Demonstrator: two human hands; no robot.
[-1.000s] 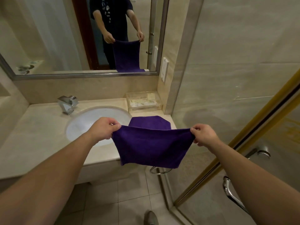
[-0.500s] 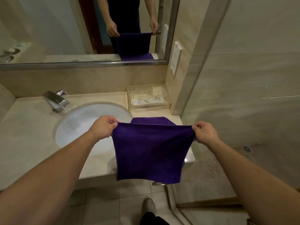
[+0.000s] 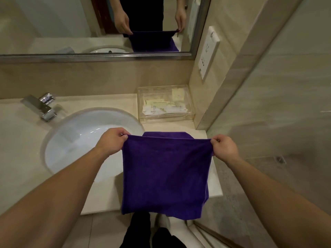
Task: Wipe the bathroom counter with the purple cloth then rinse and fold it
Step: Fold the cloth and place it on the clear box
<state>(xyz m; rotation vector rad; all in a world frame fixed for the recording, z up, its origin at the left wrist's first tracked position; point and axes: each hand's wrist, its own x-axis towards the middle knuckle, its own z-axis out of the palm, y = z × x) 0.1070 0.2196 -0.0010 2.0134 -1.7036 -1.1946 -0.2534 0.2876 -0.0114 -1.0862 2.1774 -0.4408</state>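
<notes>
The purple cloth (image 3: 165, 174) hangs stretched flat between my hands, over the right end of the beige counter (image 3: 21, 158). My left hand (image 3: 112, 141) pinches its upper left corner, beside the sink rim. My right hand (image 3: 223, 146) pinches the upper right corner. The cloth's lower edge drops past the counter's front edge. More purple fabric (image 3: 166, 134) lies on the counter just behind the held cloth's top edge; whether it is a separate cloth is unclear.
A white oval sink (image 3: 86, 138) with a chrome tap (image 3: 40, 106) sits left of the cloth. A clear plastic box (image 3: 164, 104) with papers stands at the back right. The mirror (image 3: 71, 24) runs above. A glass shower partition (image 3: 268, 104) bounds the right side.
My view has tipped downward and closer to the counter. Both hands keep hold of the cloth, which now hangs longer and flatter than a second ago.
</notes>
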